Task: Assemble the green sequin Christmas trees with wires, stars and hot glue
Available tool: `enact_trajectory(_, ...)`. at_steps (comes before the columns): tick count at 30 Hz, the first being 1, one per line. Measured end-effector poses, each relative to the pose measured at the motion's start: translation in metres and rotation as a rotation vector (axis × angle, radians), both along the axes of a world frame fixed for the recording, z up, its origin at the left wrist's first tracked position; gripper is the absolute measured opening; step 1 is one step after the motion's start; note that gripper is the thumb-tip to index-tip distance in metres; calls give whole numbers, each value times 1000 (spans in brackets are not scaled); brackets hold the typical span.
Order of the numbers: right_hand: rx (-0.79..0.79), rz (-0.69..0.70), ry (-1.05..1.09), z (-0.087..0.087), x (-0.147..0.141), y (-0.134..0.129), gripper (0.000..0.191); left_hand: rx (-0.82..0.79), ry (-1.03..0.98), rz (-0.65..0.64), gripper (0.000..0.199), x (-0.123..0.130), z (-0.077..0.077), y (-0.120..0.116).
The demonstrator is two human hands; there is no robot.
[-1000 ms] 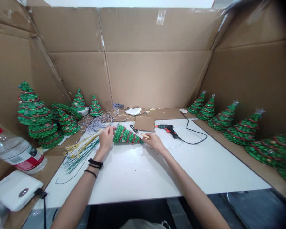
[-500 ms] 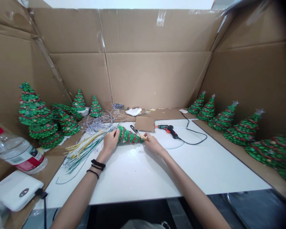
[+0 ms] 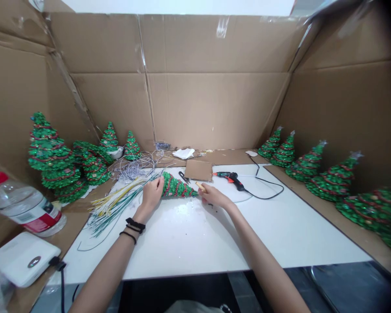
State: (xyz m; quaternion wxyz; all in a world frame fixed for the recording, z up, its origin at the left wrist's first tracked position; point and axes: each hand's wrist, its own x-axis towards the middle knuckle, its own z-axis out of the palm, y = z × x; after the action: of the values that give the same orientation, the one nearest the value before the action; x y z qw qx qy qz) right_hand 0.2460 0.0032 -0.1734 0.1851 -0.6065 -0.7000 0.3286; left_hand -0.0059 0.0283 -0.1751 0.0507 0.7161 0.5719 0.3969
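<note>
A small green Christmas tree (image 3: 177, 187) with red garland lies on its side over the white table, its tip pointing right. My left hand (image 3: 152, 192) is closed round the tree's wide base end. My right hand (image 3: 216, 196) is at the tip, closed on a short pale wooden stick (image 3: 200, 186) that slants up from the fingers. Whether these fingers also pinch the tip I cannot tell. Just behind the tree lies a small black tool (image 3: 183, 176), perhaps snips. Small dark specks show on the table under my right hand.
A cardboard piece (image 3: 198, 170) and a corded glue gun (image 3: 230, 178) lie behind my right hand. Yellow, white and green wires (image 3: 117, 204) spread at left. Finished-looking trees (image 3: 332, 176) line the right; more trees, a bottle (image 3: 26, 208) and a white box (image 3: 24, 259) stand left.
My right hand has shifted slightly right, and the wooden stick now points more upward, off the tree's tip. Dark specks have appeared below that hand. My left hand keeps its hold.
</note>
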Motion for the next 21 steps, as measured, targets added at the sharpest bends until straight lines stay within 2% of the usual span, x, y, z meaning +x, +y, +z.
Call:
enact_trajectory(5, 14, -11, -40, -1, 9, 5, 14, -5, 29, 12, 44, 0, 0, 0)
enact_trajectory(12, 128, -52, -46, -6, -13, 4, 10, -19, 14, 26, 45, 0, -1, 0)
enact_trajectory(21, -28, 0, -3, -2, 18, 7, 11, -25, 47, 50, 45, 1, -1, 0)
